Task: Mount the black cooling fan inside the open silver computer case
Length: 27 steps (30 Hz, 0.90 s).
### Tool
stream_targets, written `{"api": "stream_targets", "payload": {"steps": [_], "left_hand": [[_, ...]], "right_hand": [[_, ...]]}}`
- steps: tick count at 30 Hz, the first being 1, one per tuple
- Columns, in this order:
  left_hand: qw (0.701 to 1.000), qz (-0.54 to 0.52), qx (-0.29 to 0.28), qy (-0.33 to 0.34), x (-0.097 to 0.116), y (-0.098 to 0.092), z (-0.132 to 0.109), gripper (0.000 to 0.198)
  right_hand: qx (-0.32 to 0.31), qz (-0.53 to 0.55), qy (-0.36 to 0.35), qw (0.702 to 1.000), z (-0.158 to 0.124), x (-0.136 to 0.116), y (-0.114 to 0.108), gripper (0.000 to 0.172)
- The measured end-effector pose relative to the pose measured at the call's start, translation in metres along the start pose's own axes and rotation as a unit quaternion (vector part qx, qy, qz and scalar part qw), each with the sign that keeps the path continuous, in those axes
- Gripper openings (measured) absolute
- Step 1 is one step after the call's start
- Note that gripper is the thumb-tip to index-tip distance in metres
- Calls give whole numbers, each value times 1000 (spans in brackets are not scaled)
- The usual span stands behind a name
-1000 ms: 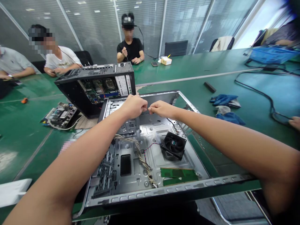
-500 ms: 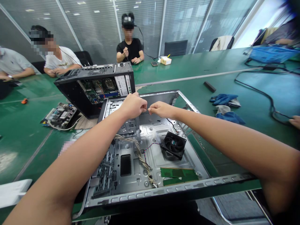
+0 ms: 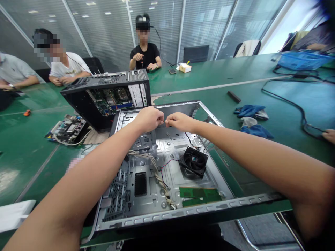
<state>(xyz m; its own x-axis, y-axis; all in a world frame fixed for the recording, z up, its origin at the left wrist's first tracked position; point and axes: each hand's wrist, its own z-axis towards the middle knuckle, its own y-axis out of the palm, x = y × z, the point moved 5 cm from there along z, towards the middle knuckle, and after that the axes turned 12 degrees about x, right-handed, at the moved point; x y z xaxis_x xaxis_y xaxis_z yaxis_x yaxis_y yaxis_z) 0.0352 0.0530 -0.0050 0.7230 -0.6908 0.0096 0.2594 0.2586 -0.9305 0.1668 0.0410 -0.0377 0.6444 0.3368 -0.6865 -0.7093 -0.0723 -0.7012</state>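
Note:
Above the far part of an open computer case (image 3: 180, 208), my left hand (image 3: 149, 118) and my right hand (image 3: 180, 122) are pinched close together. A thin dark cable (image 3: 164, 121) shows in the small gap between their fingertips; its ends are hidden by the fingers. Below my right hand a dark cable (image 3: 190, 140) runs down toward the case's right side; whether it is the same one I cannot tell. Inside the case lie a black cooling fan (image 3: 195, 162), two green memory modules (image 3: 199, 196) and a bundle of twisted beige wires (image 3: 157, 172).
A second computer tower (image 3: 86, 108) stands beyond the case, with a loose motherboard (image 3: 69, 129) to its left. Blue-grey gloves (image 3: 252, 111), a black bar (image 3: 233, 97), black cables (image 3: 290, 99) and a blue basket (image 3: 303, 60) are to the right. Co-workers (image 3: 143, 55) sit across the green table.
My hands have barely moved and keep their pinch. Across the table, the co-worker in black has lowered a raised hand, which holds a thin tool.

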Motion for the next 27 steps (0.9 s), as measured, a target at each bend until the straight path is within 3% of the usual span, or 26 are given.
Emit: {"api": "stream_targets", "payload": {"steps": [10,15,23,27], "left_hand": [[1000,-13,-6,8,-1,0,0,17],[999,-9,-16,27,0,3,0,19],[999,7,-33,38,0,6,0,22],[999,0,-22,50,2,5,0,20]], "right_hand": [[-56,155,130,978,-8,4,10,22],[-77,165,136,974,-9,5,12,25],[-64,84,93,990,-8,0,5,25],[-78,116,114,983,-9,1,8,25]]}}
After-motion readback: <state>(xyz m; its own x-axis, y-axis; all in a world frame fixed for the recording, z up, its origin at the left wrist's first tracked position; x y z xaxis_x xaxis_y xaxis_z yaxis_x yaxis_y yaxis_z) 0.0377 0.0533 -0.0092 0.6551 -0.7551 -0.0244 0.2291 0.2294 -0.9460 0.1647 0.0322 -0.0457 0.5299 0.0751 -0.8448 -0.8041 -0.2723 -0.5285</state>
